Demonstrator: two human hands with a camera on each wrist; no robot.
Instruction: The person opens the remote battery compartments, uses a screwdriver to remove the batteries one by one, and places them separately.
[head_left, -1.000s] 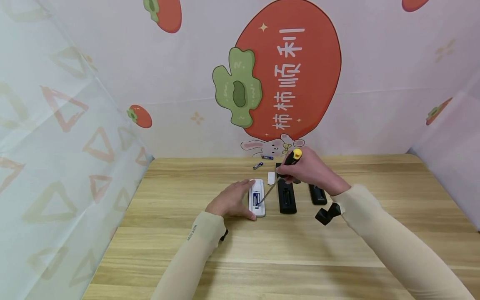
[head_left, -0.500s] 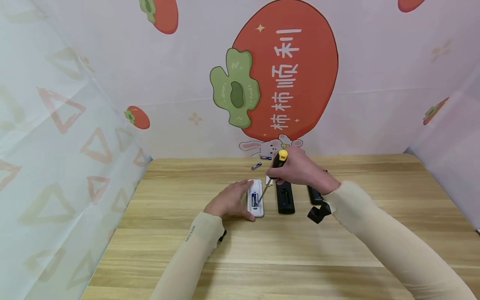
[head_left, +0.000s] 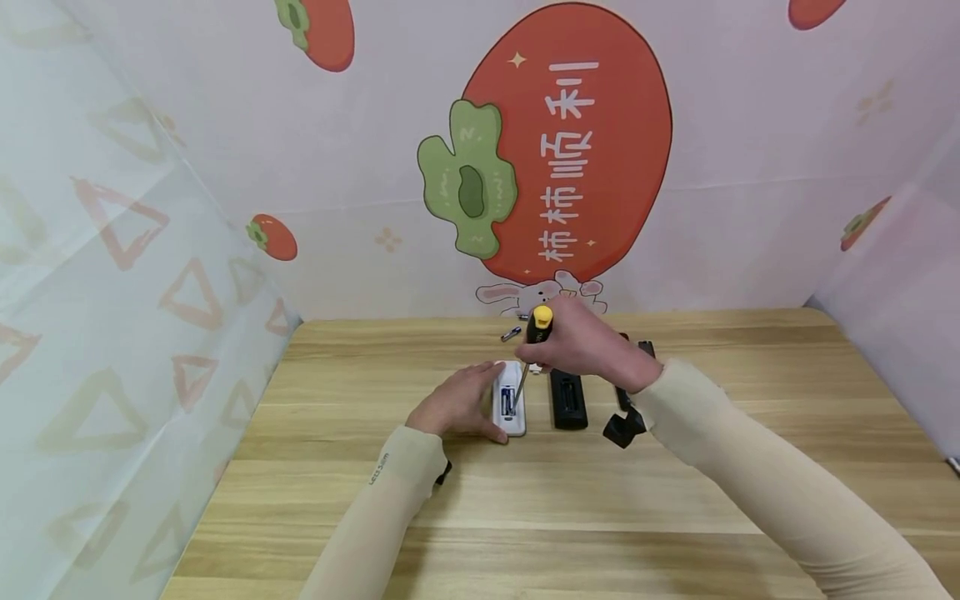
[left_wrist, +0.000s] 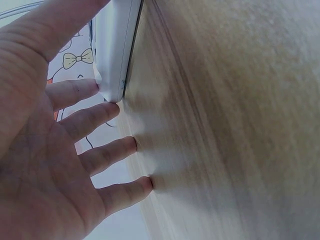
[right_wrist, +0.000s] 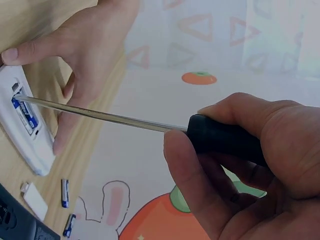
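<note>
A white remote control (head_left: 514, 427) lies back up on the table, its battery bay uncovered and blue-and-white batteries (head_left: 507, 402) in it. My left hand (head_left: 457, 404) holds it lengthwise, thumb at the near end and fingertips at the far end. In the left wrist view, the other fingertips rest on the table. My right hand (head_left: 577, 337) grips a screwdriver (right_wrist: 225, 139) by its black, yellow-capped handle. The metal shaft slants down to the bay, its tip at the end of a battery (right_wrist: 17, 97) in the right wrist view.
Right of the white remote lies a black remote (head_left: 569, 408) with an uncovered bay. Another dark device (head_left: 622, 395) is partly hidden behind my right wrist. A small white cover (right_wrist: 34, 201) and two loose batteries (right_wrist: 65, 193) lie farther back, before the printed backdrop (head_left: 360, 275).
My right hand has swung left with the screwdriver, whose handle now stands more upright over the white remote; the tip stays at the battery bay. The left hand keeps its hold.
</note>
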